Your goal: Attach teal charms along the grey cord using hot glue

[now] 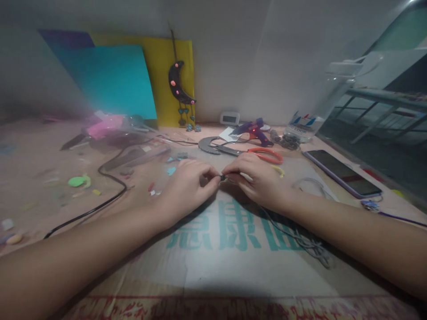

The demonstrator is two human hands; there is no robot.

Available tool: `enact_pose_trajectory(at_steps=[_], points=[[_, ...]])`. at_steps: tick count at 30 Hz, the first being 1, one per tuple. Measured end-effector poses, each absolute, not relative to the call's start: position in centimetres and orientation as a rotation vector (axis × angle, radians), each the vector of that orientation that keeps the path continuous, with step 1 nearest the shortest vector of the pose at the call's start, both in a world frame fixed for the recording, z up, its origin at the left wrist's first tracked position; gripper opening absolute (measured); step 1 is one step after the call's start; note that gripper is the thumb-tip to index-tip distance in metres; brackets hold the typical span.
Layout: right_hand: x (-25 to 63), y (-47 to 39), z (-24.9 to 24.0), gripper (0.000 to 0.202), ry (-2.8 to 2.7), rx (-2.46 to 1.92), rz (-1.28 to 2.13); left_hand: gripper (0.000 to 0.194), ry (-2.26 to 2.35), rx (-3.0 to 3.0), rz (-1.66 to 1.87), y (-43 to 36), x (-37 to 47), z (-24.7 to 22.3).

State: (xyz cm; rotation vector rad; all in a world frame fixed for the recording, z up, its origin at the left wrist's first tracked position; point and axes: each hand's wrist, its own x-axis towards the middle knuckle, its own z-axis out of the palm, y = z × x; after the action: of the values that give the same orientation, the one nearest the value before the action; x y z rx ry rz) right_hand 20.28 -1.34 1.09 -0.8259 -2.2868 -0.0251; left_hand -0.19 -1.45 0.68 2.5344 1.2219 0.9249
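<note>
My left hand [190, 189] and my right hand [258, 182] meet over the middle of the table, each closed in a pinch. Between their fingertips is a small dark piece [222, 178], too small for its kind to be made out. A thin grey cord [278, 227] runs out from beneath my right hand and ends in a loose tangle by the right forearm. Just beyond the fingers lie scissors with orange handles [267, 155] and a dark grey crescent cutout [207, 144].
Behind stand a glue gun [250, 130], a small white digital display [230, 118], and a clear plastic jar [305, 122]. A phone [342, 173] lies right. Coloured sheets [113, 84] and a decorated crescent [176, 84] lean at the wall. A black cable [110, 175] and scraps lie left.
</note>
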Motion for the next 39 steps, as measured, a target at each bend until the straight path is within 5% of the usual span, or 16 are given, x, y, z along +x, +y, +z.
enact_pose_trajectory(at_steps=[21, 39], points=[[20.2, -1.5, 0.8, 0.016, -2.315, -0.802, -0.087, 0.015, 1.121, 2.307, 0.892, -1.2, -0.1, 0.9], [19.7, -1.5, 1.2, 0.013, -2.036, -1.129, 0.394, 0.022, 1.302, 2.095, 0.907, -1.3, -0.3, 1.2]])
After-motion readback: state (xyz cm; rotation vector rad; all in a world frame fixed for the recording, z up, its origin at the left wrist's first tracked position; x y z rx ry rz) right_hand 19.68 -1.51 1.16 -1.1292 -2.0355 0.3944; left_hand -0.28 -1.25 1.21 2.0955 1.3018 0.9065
